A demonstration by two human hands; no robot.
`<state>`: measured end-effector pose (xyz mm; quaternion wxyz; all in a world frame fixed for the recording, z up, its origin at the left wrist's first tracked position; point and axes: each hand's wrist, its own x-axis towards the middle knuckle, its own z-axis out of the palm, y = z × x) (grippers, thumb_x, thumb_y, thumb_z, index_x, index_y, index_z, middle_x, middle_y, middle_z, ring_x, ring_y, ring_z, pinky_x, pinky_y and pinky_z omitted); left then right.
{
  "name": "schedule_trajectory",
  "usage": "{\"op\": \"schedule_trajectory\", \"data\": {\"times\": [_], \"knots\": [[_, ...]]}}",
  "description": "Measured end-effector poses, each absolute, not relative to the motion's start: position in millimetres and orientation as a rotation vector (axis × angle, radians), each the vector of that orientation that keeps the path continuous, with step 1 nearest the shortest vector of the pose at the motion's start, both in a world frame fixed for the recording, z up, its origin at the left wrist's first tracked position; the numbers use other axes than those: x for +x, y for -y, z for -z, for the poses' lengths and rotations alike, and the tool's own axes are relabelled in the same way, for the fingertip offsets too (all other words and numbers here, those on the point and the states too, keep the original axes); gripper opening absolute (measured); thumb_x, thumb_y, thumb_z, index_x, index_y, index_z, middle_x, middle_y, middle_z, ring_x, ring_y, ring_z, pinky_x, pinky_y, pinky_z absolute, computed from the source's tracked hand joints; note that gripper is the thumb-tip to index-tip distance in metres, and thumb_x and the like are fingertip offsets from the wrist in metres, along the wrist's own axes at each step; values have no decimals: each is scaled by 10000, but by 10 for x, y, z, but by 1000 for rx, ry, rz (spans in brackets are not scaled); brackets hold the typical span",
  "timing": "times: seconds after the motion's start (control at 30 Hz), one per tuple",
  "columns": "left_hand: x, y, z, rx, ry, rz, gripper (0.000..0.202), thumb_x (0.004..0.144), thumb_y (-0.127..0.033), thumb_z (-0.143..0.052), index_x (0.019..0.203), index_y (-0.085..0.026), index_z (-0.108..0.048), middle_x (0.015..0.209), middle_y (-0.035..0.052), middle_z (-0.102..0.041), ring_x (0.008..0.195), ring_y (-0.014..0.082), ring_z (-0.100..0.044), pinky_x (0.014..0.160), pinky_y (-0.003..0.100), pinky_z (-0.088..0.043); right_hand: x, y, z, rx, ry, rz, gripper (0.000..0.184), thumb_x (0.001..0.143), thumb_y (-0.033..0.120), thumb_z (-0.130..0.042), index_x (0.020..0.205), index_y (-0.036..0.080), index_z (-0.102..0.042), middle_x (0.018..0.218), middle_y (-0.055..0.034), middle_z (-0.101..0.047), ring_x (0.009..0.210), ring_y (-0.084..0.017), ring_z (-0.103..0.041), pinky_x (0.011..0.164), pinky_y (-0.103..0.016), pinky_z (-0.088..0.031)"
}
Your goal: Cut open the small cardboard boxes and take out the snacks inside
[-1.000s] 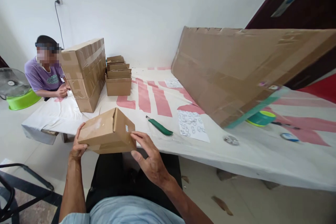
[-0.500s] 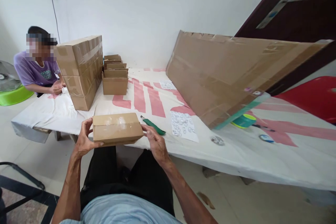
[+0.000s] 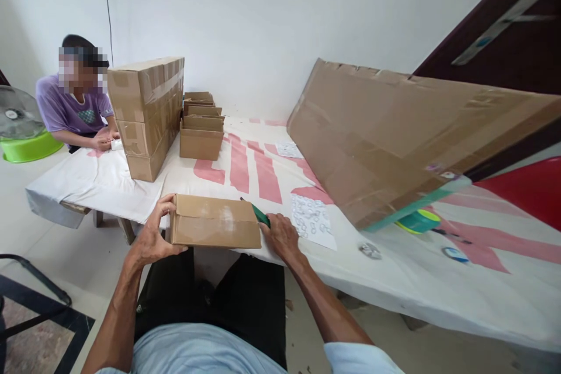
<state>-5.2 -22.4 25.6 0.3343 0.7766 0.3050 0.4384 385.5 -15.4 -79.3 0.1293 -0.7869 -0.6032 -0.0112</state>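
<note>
Cardboard box [image 3: 214, 221] at lower centre, its left end gripped between the thumb and fingers of our left hand [image 3: 153, 236]. Our right hand [image 3: 283, 236] curls round the green cutter [image 3: 263, 216] beside it; half a second ago it touched the box. Taped boxes [image 3: 146, 120] stand upper left, open boxes [image 3: 201, 145] just beside. Our cloth-covered table [image 3: 385, 272] stands before a white wall [image 3: 263, 17].
</note>
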Motion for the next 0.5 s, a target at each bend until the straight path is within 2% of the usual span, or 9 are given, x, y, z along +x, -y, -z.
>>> {"op": "schedule_trajectory", "data": {"times": [0.13, 0.23, 0.37, 0.5], "knots": [[-35, 253, -301, 2060, -767, -1122, 742, 676, -296, -955, 1310, -241, -573, 1606, 194, -438, 1555, 396, -377, 1265, 525, -310, 3834, 146, 705, -2207, 1595, 20, 268, 1013, 225, -434, 1067, 134, -681, 1075, -181, -691, 997, -286, -605, 854, -378, -435], [-34, 253, -302, 2052, -762, -1128, 763, 666, -314, -966, 1337, -247, -608, 1606, 187, -442, 1539, 402, -395, 1267, 541, -312, 3814, 194, 486, -1980, 1350, -10, 317, 1002, 314, -402, 1009, 154, -676, 952, -144, -695, 908, -283, -611, 818, -383, -461], [-39, 239, -294, 2031, -758, -1128, 776, 658, -330, -970, 1348, -243, -626, 1598, 188, -447, 1530, 408, -399, 1263, 555, -322, 3624, 372, -49, -1574, 1374, -196, 410, 958, 584, -566, 890, 197, -679, 736, -32, -656, 718, -227, -578, 686, -337, -470], [-36, 238, -297, 2014, -775, -1132, 815, 632, -312, -983, 1366, -249, -634, 1599, 182, -449, 1535, 416, -389, 1273, 565, -306, 3274, 580, -615, -1290, 1684, -308, 287, 954, 491, -637, 859, 223, -681, 769, -16, -678, 715, -198, -602, 667, -305, -493]]}}
